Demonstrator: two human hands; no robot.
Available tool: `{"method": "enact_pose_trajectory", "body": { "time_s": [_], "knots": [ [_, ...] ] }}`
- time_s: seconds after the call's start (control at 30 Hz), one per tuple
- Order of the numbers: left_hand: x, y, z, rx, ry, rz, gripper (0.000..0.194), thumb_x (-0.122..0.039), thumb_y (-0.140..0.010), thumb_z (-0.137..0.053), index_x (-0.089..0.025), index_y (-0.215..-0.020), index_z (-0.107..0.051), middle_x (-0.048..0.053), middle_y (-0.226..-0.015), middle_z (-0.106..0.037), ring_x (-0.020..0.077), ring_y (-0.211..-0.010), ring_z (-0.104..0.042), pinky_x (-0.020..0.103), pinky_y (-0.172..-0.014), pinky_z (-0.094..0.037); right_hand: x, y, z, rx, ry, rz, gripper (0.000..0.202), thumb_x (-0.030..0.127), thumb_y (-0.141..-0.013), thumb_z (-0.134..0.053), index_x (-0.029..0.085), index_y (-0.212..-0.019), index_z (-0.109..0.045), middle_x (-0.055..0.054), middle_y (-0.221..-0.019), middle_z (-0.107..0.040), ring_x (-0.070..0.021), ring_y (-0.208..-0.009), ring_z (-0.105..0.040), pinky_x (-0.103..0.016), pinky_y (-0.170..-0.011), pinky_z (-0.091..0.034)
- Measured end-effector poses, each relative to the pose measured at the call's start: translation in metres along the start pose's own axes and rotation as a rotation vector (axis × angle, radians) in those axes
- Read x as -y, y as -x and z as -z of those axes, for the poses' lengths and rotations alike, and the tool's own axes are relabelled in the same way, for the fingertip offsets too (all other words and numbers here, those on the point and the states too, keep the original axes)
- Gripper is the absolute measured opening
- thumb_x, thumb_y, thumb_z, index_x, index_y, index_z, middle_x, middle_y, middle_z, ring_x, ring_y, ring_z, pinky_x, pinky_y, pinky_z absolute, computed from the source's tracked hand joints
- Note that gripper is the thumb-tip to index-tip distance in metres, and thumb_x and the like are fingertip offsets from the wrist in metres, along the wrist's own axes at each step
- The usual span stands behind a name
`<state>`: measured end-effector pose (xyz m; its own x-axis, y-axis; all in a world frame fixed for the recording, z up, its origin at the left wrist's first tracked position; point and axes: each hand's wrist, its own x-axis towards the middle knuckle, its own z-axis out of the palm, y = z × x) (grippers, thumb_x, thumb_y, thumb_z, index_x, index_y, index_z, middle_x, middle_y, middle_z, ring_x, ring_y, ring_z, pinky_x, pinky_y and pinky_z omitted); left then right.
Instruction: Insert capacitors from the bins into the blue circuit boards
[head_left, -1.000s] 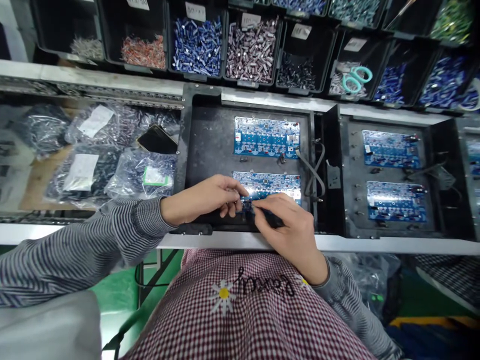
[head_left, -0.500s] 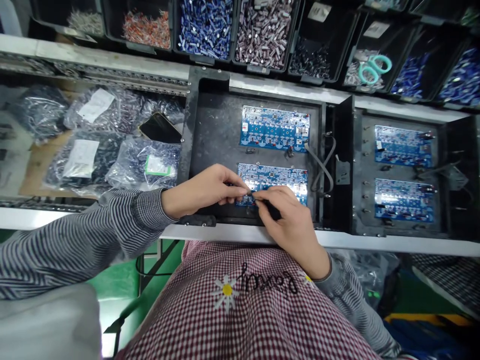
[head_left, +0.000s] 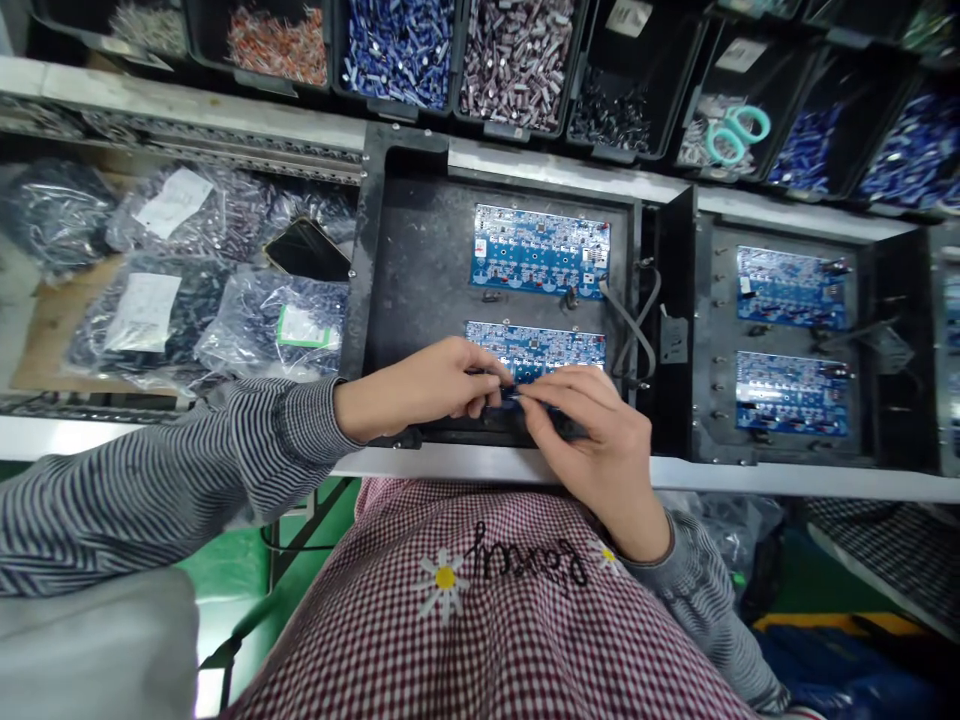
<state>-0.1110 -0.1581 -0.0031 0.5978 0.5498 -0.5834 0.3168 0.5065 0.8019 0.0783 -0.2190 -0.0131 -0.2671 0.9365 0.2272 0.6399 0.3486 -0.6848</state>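
blue board [head_left: 534,352] — both hands pinching

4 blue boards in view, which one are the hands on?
The near board in the left black tray: both hands, left and right, meet at its front edge. The board behind it and the two in the right tray are untouched.

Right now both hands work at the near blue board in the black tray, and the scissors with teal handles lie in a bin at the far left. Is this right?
Not quite. The head view shows the scissors in a bin at the upper right, not the far left. The rest holds: the left hand and the right hand meet at the near blue board in the black tray.
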Motion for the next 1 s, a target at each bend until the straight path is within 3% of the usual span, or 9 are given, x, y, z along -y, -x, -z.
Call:
{"method": "enact_pose_trajectory", "body": {
  "time_s": [0.1,0.2,0.3,0.37,0.53,0.7,0.87,1.0],
  "knots": [
    [-0.003,-0.004,-0.003,-0.049,0.038,0.002,0.015,-0.016,-0.089,-0.046,-0.011,-0.097,-0.058,0.002,-0.071,-0.061,0.0074,-0.052,-0.051,0.017,-0.045,-0.036,-0.008,0.003,0.007,0.031,0.092,-0.021,0.011,0.013,-0.082,-0.058,0.018,-0.086,-0.066,-0.005,-0.082,-0.066,-0.0183,-0.084,-0.058,-0.038,-0.080,-0.051],
    [-0.004,-0.005,-0.004,-0.058,0.013,-0.015,0.019,-0.026,-0.090,-0.050,-0.011,-0.081,-0.060,0.002,-0.066,-0.060,0.0075,-0.052,-0.051,0.017,-0.045,-0.034,-0.015,0.004,0.010,0.078,0.117,-0.008,0.011,0.013,-0.083,-0.055,0.018,-0.084,-0.065,-0.005,-0.081,-0.065,-0.0189,-0.084,-0.057,-0.039,-0.081,-0.051],
    [-0.005,-0.005,-0.004,-0.061,-0.038,-0.043,0.023,-0.030,-0.083,-0.062,-0.010,-0.074,-0.066,-0.002,-0.058,-0.050,0.0053,-0.050,-0.041,0.016,-0.044,-0.029,-0.019,0.004,0.011,0.099,0.106,0.010,0.013,0.012,-0.084,-0.054,0.017,-0.086,-0.066,-0.006,-0.082,-0.066,-0.0194,-0.086,-0.056,-0.039,-0.083,-0.051],
    [-0.007,-0.005,-0.005,-0.068,-0.030,-0.028,0.019,-0.027,-0.082,-0.062,-0.010,-0.081,-0.070,-0.003,-0.057,-0.048,0.0052,-0.049,-0.038,0.017,-0.045,-0.027,-0.021,0.005,0.012,0.105,0.099,0.030,0.016,0.012,-0.085,-0.053,0.018,-0.091,-0.066,-0.007,-0.087,-0.066,-0.0198,-0.089,-0.056,-0.040,-0.085,-0.050],
    [-0.010,-0.009,-0.010,-0.046,0.030,0.020,0.021,-0.016,-0.080,-0.058,-0.009,-0.094,-0.071,0.003,-0.071,-0.061,0.0079,-0.057,-0.049,0.018,-0.049,-0.034,-0.025,0.006,0.013,0.128,0.052,0.052,0.024,0.012,-0.087,-0.052,0.025,-0.100,-0.068,-0.005,-0.091,-0.066,-0.0202,-0.091,-0.056,-0.043,-0.083,-0.052],
    [-0.013,-0.019,-0.019,0.040,0.086,-0.006,0.032,-0.016,-0.082,-0.058,-0.011,-0.113,-0.063,0.003,-0.076,-0.064,0.0100,-0.063,-0.056,0.019,-0.051,-0.040,-0.018,0.006,0.021,0.026,-0.049,0.015,0.022,0.015,-0.084,-0.058,0.026,-0.100,-0.068,-0.003,-0.089,-0.067,-0.0186,-0.090,-0.059,-0.040,-0.083,-0.053],
    [-0.024,-0.024,-0.026,-0.027,0.005,0.003,0.020,-0.014,-0.087,-0.050,-0.007,-0.100,-0.063,0.008,-0.082,-0.066,0.0098,-0.060,-0.058,0.019,-0.048,-0.041,-0.027,0.011,0.037,0.023,0.085,-0.039,0.011,0.015,-0.082,-0.059,0.020,-0.088,-0.067,-0.005,-0.083,-0.067,-0.0190,-0.084,-0.059,-0.038,-0.079,-0.052],
    [-0.027,-0.025,-0.024,-0.049,0.035,0.021,0.018,-0.022,-0.088,-0.054,-0.007,-0.082,-0.063,0.008,-0.077,-0.066,0.0094,-0.056,-0.058,0.017,-0.043,-0.039,-0.037,0.013,0.041,0.088,0.222,-0.052,0.011,0.017,-0.084,-0.055,0.019,-0.078,-0.064,-0.004,-0.075,-0.065,-0.0201,-0.081,-0.057,-0.038,-0.076,-0.049]
  ]
}}
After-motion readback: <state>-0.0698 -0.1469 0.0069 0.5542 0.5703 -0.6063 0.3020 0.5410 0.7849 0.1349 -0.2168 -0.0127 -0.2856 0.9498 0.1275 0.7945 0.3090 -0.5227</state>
